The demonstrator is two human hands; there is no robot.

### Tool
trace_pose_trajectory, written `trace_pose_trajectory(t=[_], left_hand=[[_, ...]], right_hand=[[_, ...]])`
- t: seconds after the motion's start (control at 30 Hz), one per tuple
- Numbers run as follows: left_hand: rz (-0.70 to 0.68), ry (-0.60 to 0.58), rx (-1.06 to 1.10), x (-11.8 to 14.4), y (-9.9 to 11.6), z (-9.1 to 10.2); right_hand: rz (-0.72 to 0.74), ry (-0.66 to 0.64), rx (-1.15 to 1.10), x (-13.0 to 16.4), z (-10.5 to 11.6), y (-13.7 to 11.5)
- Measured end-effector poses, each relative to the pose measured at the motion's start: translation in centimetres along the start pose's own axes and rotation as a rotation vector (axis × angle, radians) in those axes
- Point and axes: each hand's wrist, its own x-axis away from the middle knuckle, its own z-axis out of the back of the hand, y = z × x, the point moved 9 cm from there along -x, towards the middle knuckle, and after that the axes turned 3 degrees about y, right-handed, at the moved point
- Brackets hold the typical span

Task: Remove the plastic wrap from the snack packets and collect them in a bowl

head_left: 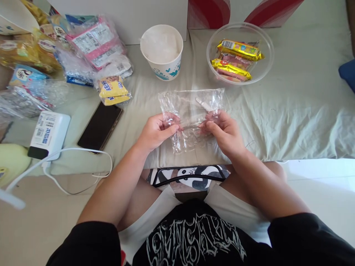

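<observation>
Head view: left hand (156, 131) and right hand (224, 133) both pinched on clear plastic bag (191, 111), above the bed sheet (277, 118), near paper cup (162, 50) and snack bowl (240, 51). Likely mid-opening; next needing a pull apart at the bag's edge.

your left hand (155, 131) and your right hand (226, 133) sit side by side, close together, out in front of your lap. both bare forearms angle inward from your black sleeves. each hand is curled, thumb on top, fingertips pinched together, knuckles turned outward and wrists held level.
</observation>
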Motion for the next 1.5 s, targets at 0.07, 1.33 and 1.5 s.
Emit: trace_pose_trajectory(t=[0.07, 1.33, 1.5], left_hand=[[-0.119, 0.086, -0.097, 0.1, 0.9, 0.8], [-0.829, 0.34, -0.842, 2.4, 4.8, 1.1], [-0.84, 0.424, -0.842, 3.7, 6.1, 2.8]], right_hand=[[0.163, 0.069, 0.124, 0.0, 0.7, -1.2], [0.879, -0.486, 0.622, 5.2, -4.4, -4.8], [0.795, -0.518, 0.758, 4.6, -4.8, -2.7]])
